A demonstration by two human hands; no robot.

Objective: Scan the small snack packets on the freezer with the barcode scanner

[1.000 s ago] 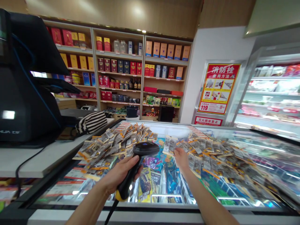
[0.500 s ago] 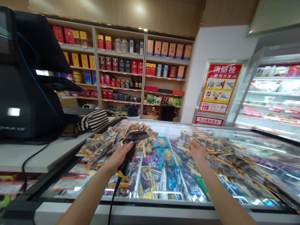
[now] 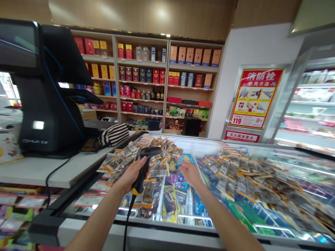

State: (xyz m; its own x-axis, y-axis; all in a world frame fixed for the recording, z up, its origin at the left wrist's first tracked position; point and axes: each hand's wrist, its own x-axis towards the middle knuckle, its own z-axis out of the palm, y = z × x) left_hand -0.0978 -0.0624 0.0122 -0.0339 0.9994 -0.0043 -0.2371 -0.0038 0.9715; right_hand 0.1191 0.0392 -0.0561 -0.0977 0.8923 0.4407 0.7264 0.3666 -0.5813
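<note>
My left hand is wrapped round the handle of a black barcode scanner with a yellow band at its base and a cable hanging down. Under and behind the scanner spreads a pile of small clear snack packets with orange edges, lying on the glass top of a chest freezer. My right hand hovers over the middle of the glass, fingers loosely bent and slightly apart, with nothing visible in them. To its right lies a second pile of the same packets.
Through the glass show colourful frozen packs in wire-divided sections. At the left a black checkout terminal stands on a white counter, near a striped bag. Shelves of boxes line the back wall, beside a red-framed poster.
My right hand has moved left, away from the right-hand packet pile to the middle of the glass. My left hand still grips the scanner. The view has turned slightly left.
</note>
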